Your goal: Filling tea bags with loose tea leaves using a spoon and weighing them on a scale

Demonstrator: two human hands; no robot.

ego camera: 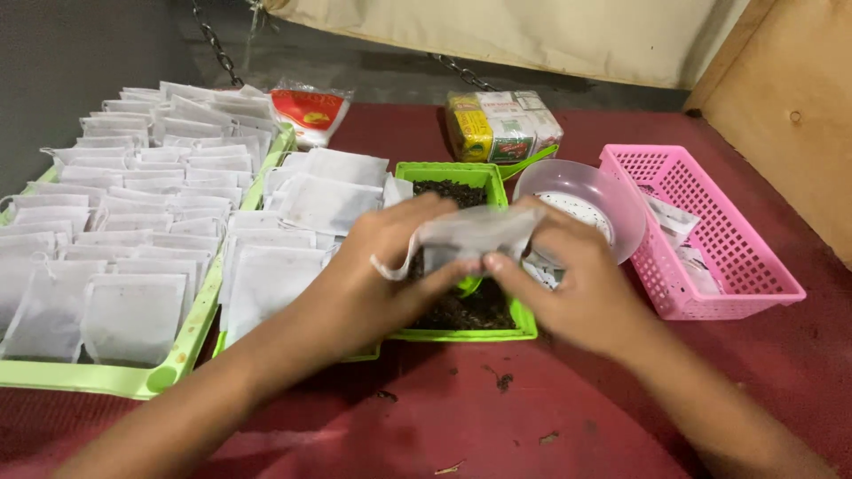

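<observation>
Both hands are pinched shut on one small white filter bag (pixel 466 235), left hand (pixel 382 275) and right hand (pixel 572 284) on either side, right over the green tray of loose tea (pixel 461 330). Looks like it's filled, but it's blurry. Further back: a clear bowl (pixel 581 200), pink basket (pixel 701 231), and a big green tray (pixel 106 377) of flat bags.
</observation>
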